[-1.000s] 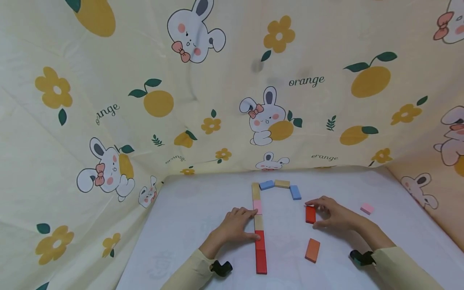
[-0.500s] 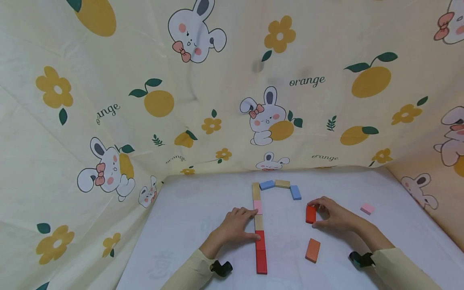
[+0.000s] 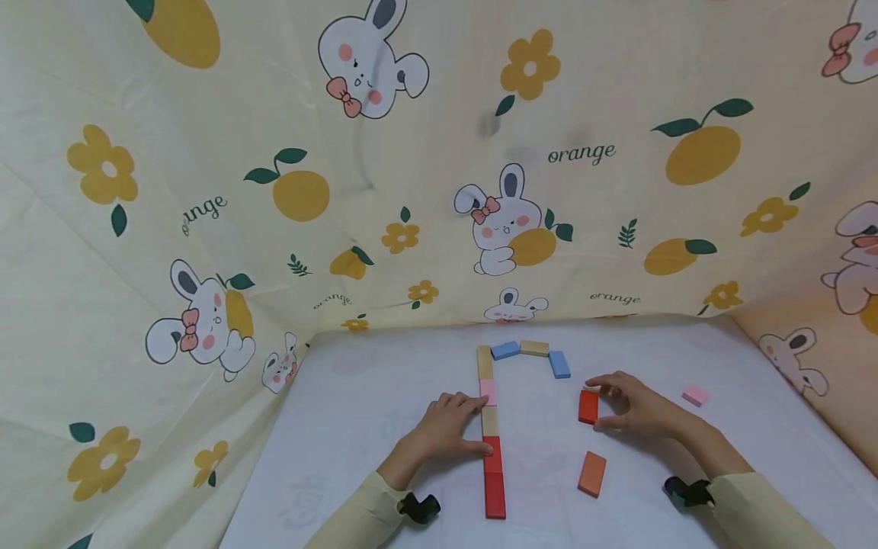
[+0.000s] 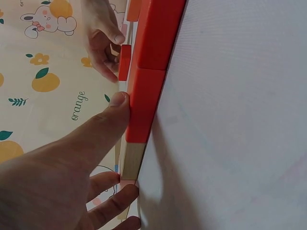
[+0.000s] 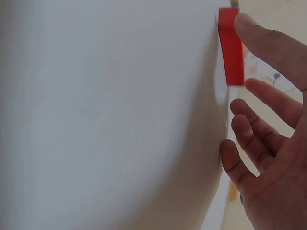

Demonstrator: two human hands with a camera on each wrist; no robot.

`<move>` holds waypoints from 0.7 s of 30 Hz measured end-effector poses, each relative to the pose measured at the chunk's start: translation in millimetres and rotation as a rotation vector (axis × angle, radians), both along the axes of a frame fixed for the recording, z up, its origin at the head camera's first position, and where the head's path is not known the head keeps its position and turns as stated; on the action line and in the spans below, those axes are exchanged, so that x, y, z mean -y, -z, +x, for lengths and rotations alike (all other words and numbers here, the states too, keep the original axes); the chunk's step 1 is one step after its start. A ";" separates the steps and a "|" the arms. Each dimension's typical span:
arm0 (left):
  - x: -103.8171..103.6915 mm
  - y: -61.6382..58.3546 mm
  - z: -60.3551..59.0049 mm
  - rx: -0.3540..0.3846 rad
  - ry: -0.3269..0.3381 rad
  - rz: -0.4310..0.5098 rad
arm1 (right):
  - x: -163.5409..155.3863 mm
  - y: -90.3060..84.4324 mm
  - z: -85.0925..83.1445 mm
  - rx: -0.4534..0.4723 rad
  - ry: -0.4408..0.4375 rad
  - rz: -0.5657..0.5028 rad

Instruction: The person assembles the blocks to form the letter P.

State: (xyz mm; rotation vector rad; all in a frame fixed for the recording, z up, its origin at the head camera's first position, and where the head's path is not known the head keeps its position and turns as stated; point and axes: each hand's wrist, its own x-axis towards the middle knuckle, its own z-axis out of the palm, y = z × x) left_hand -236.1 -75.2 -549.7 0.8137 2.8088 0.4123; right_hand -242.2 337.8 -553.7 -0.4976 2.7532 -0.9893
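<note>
A line of flat blocks lies on the white table (image 3: 357, 427): tan (image 3: 484, 362), pink (image 3: 488, 391), tan (image 3: 489, 419), then two red blocks (image 3: 493, 473). My left hand (image 3: 442, 428) rests flat beside this line, with its straight fingers on the pink block and its thumb (image 4: 117, 101) against a red block (image 4: 144, 110). My right hand (image 3: 620, 406) pinches a separate small red block (image 3: 588, 406) by its two ends. The right wrist view shows thumb and finger at either end of that red block (image 5: 231, 48).
Blue (image 3: 505, 350), tan (image 3: 533, 348) and blue (image 3: 559, 364) blocks bend off the line's far end. An orange block (image 3: 591, 473) lies near the front and a pink block (image 3: 695, 394) to the right. Printed fabric walls (image 3: 439, 191) enclose the table.
Almost nothing: the right hand has shifted its fingers slightly around the small red block, which stays in place. The left hand has not moved.
</note>
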 end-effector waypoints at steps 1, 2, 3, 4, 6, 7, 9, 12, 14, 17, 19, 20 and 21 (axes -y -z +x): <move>-0.1 -0.1 0.1 -0.002 0.000 -0.001 | -2.6 -1.6 1.1 0.000 0.013 0.000; 0.0 -0.1 0.1 -0.002 -0.001 -0.003 | -5.6 -3.0 2.4 -0.004 0.024 0.000; 0.1 0.0 0.0 -0.001 0.000 -0.002 | -9.0 -4.8 3.9 -0.009 0.028 -0.002; 0.1 0.1 0.0 -0.002 0.000 -0.001 | -12.7 -6.9 5.4 -0.017 0.033 -0.003; 0.0 -0.2 0.2 -0.004 -0.001 0.000 | -19.8 -10.7 8.8 -0.030 0.057 -0.009; -0.1 -0.4 0.3 -0.005 0.000 -0.003 | -23.8 -12.3 10.4 -0.041 0.066 -0.007; -0.1 -0.8 0.3 0.000 0.000 0.002 | -32.3 -14.6 13.3 -0.069 0.084 -0.001; -0.7 -1.7 0.6 0.001 -0.002 -0.004 | -45.5 -16.4 16.7 -0.100 0.119 0.020; -0.9 -1.8 0.6 0.005 -0.005 -0.006 | -55.3 -16.9 18.8 -0.120 0.132 0.037; -1.4 -1.4 0.6 0.007 -0.010 -0.012 | -69.3 -17.0 22.5 -0.143 0.160 0.050; -1.7 -1.2 0.5 0.009 -0.014 -0.017 | -78.4 -16.3 25.2 -0.157 0.183 0.060; -1.9 -1.3 0.4 0.008 -0.015 -0.016 | -83.0 -15.7 26.5 -0.161 0.197 0.064; -2.1 -1.6 0.5 0.009 -0.016 -0.017 | -87.3 -15.1 27.6 -0.163 0.207 0.066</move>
